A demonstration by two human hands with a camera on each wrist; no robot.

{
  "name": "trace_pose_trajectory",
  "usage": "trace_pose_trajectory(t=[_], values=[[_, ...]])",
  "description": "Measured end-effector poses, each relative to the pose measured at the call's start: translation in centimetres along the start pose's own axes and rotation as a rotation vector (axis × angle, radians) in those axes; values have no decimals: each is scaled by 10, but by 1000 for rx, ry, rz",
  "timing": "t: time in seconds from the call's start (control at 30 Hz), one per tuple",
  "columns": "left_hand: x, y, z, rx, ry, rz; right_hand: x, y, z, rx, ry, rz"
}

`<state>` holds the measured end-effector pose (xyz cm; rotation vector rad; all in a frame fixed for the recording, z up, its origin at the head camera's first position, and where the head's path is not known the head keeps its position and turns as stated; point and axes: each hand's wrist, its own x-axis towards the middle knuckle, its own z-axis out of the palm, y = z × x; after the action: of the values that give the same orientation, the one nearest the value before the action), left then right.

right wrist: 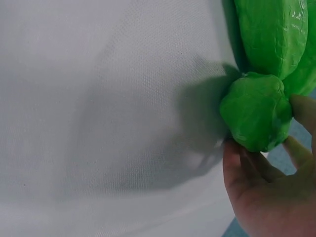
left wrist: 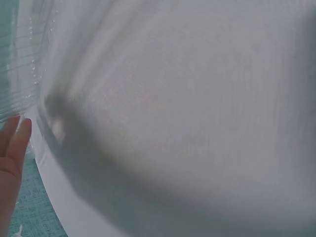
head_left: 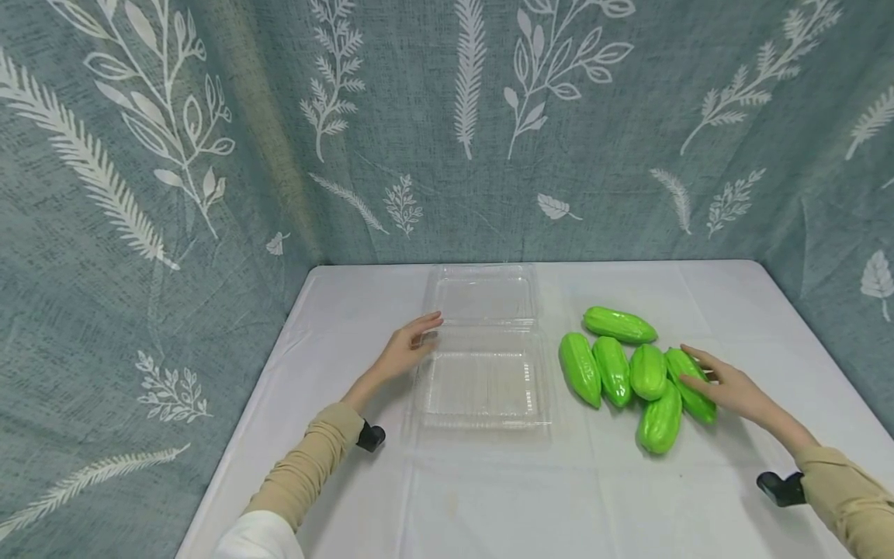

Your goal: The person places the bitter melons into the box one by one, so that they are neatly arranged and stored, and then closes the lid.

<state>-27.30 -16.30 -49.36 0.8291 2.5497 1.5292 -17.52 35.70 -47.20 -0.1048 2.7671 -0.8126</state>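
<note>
At the left side of a clear plastic clamshell box (head_left: 482,425), my left hand (head_left: 407,347) rests with its fingers against the rim near the hinge. The left wrist view shows fairly straight fingers (left wrist: 19,140) touching the box's edge. Over on the right, my right hand (head_left: 733,390) holds the rightmost of several shiny green, ridged, cucumber-like vegetables, the held cucumber (head_left: 701,405) still lying against the group. Thumb and fingers curl round its end (right wrist: 256,111) in the right wrist view. The box's lid (head_left: 482,299) lies folded back, away from me.
Beside the held one lie other green cucumbers (head_left: 580,369), one of them crosswise at the back (head_left: 619,324). A white cloth covers the table (head_left: 503,497). Patterned blue-green curtain (head_left: 433,194) hangs behind and at both sides.
</note>
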Motion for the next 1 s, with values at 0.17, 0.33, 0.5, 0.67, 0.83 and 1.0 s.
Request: trace_pose_trajectory(t=[0.17, 0.33, 0.5, 0.67, 0.83, 1.0], values=[[0, 1, 2, 6, 12, 8, -1, -1, -1, 17, 3, 4], [0, 3, 4, -19, 14, -13, -2, -2, -1, 34, 0, 23], [0, 7, 4, -2, 27, -29, -2, -2, -2, 49, 3, 35], [1, 6, 5, 42, 39, -30, -3, -3, -2, 52, 12, 38], [1, 6, 5, 75, 41, -34, -3, -4, -3, 64, 22, 65], [-1, 7, 5, 65, 39, -46, -3, -6, -5, 80, 40, 89]])
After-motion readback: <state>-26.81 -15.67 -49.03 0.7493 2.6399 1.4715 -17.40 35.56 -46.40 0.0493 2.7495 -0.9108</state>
